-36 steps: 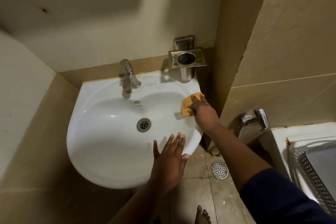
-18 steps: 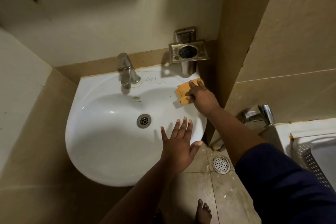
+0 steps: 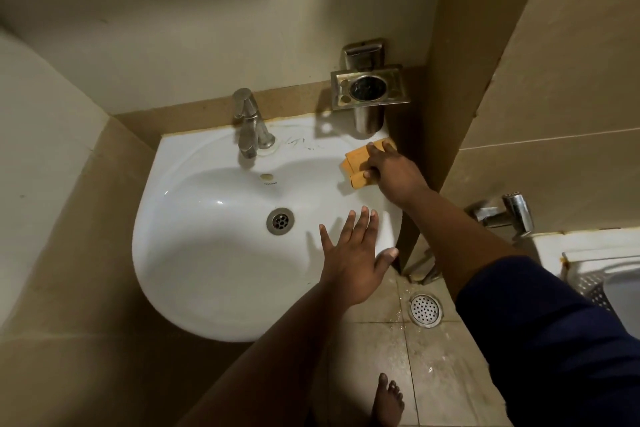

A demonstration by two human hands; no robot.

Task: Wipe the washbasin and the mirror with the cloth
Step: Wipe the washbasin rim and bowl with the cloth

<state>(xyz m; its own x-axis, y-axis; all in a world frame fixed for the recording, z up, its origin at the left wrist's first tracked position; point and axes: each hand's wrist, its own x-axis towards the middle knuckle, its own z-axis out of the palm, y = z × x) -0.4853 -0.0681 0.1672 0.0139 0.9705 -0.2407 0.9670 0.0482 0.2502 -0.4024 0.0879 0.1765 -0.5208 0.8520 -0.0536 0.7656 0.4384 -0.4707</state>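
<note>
A white washbasin [image 3: 194, 253] is fixed to the tiled wall, with a round drain [image 3: 280, 221] in the bowl. An orange folded cloth [image 3: 356, 163] lies on the basin's right rear rim. My right hand [image 3: 391, 173] holds the cloth there, thumb and fingers curled over it, pressing it on the rim. My left hand [image 3: 353, 256] rests flat on the right front rim, fingers straight and spread. No mirror is in view.
A steel tap [image 3: 249, 128] stands at the basin's back. A steel tumbler holder [image 3: 369, 87] hangs on the wall just above the cloth. A wall corner [image 3: 446, 80] juts right of the basin. Low right are a wall tap [image 3: 512, 211], a floor drain [image 3: 425, 310] and my bare foot [image 3: 389, 402].
My right hand has slid the cloth back along the right rim, from the side toward the rear corner under the holder. My left hand stays flat on the front rim.
</note>
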